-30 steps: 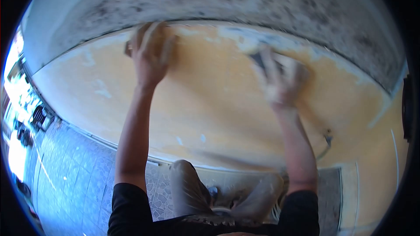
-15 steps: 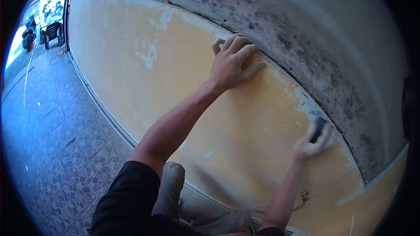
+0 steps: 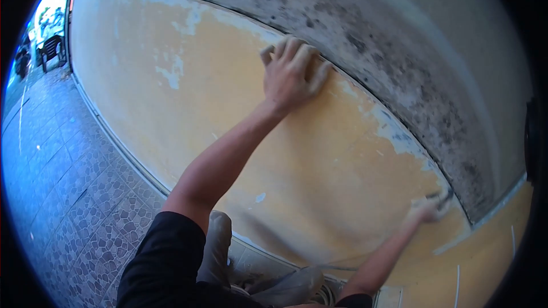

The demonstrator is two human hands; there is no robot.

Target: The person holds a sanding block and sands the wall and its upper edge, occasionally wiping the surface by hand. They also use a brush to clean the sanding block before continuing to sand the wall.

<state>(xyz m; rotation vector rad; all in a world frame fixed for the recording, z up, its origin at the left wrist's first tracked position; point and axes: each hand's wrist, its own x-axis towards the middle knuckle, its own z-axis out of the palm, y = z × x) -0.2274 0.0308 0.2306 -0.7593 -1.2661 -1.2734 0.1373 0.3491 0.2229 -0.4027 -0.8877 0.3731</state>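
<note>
My left hand (image 3: 289, 75) rests against the upper part of the yellow wall (image 3: 228, 108), fingers spread and bent near the dark seam at its top edge. Pale dust coats its fingertips. Further right, my right hand (image 3: 429, 211) is closed round a dark hand-sized block (image 3: 445, 195), blurred by motion. The block is close to the wall's upper edge near the corner; its exact kind I cannot tell. Whitish patches of bared surface (image 3: 399, 137) run along that edge between my hands.
Above the seam is a grey, stained wall strip (image 3: 354, 40). Patterned floor tiles (image 3: 103, 211) lie to the left, with a dark chair (image 3: 51, 51) by the bright opening. My bent knee (image 3: 217, 245) is beside the wall's base, near a coiled cable or hose (image 3: 326, 295).
My right hand has swept right and down along the wall's upper edge with the block. My left hand keeps its place on the wall while the view shifts slightly right.
</note>
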